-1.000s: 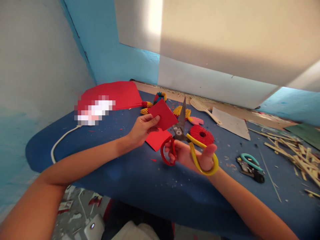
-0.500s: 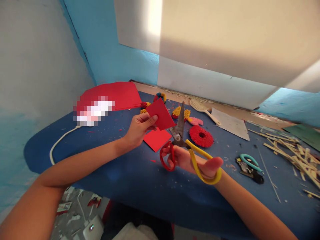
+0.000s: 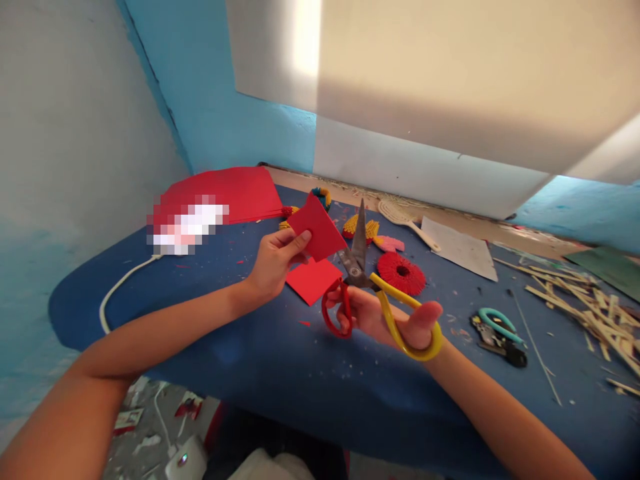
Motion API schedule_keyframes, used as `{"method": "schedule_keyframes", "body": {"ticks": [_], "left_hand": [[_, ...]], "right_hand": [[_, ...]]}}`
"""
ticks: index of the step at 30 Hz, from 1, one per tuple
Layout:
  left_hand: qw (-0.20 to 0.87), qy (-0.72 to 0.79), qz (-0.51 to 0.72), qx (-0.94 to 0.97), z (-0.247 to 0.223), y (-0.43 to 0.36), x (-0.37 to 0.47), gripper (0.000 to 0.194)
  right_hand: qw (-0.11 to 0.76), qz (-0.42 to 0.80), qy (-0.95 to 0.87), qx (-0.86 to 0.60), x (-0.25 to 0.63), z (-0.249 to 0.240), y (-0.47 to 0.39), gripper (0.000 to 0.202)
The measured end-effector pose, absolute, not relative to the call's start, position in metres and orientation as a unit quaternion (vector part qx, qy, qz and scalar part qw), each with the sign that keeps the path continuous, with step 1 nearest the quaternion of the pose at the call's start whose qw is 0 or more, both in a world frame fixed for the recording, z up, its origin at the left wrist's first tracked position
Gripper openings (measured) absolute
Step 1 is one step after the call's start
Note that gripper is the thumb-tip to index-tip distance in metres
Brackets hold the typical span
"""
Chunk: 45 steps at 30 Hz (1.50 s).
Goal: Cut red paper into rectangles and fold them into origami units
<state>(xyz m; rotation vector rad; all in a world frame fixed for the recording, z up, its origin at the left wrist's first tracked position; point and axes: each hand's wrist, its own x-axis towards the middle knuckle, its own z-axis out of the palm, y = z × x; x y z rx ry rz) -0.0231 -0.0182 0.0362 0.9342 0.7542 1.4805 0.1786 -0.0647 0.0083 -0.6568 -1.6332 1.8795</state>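
Pinched between the thumb and fingers of my left hand is a square piece of red paper, held up above the table. My right hand grips a pair of scissors with one red and one yellow handle, fingers in the red loop and thumb through the yellow one. The blades stand apart, one pointing up, the other at the lower right corner of the red paper; whether it touches is unclear. A second red paper square lies on the table below my left hand.
A blue table bears large red sheets at the back left, a red ring of folded paper, yellow paper pieces, a hairbrush, a white sheet, teal-handled pliers and bamboo strips. A white cable runs off the left edge.
The held red paper and the scissors have shifted very slightly, and the paper's top corner now bends a little. Both hands keep their grips, and the blades are still apart.
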Motion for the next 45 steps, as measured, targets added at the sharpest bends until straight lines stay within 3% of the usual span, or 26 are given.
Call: {"method": "schedule_keyframes", "body": {"ticks": [3,7,14,31,37,45], "left_hand": [[0.565,0.316,0.644,0.407,0.037,-0.016,-0.025,0.024],[0.556,0.305,0.645,0.426,0.036,-0.017,-0.026,0.024],[0.574,0.307,0.624,0.431,0.035,-0.022,-0.021,0.028],[0.557,0.295,0.635,0.447,0.037,-0.019,-0.027,0.025],[0.530,0.311,0.613,0.497,0.032,-0.024,-0.025,0.025],[0.544,0.333,0.574,0.514,0.023,-0.030,-0.016,0.030]], "right_hand": [[0.302,0.740,-0.567,-0.200,0.177,0.011,-0.068,0.103],[0.314,0.738,-0.545,-0.244,0.173,0.013,-0.070,0.094],[0.331,0.741,-0.564,-0.151,0.172,0.014,-0.065,0.105],[0.333,0.735,-0.544,-0.229,0.171,0.010,-0.061,0.070],[0.323,0.721,-0.555,-0.260,0.171,0.021,-0.063,0.081],[0.344,0.663,-0.584,-0.318,0.166,0.022,-0.062,0.075]]}}
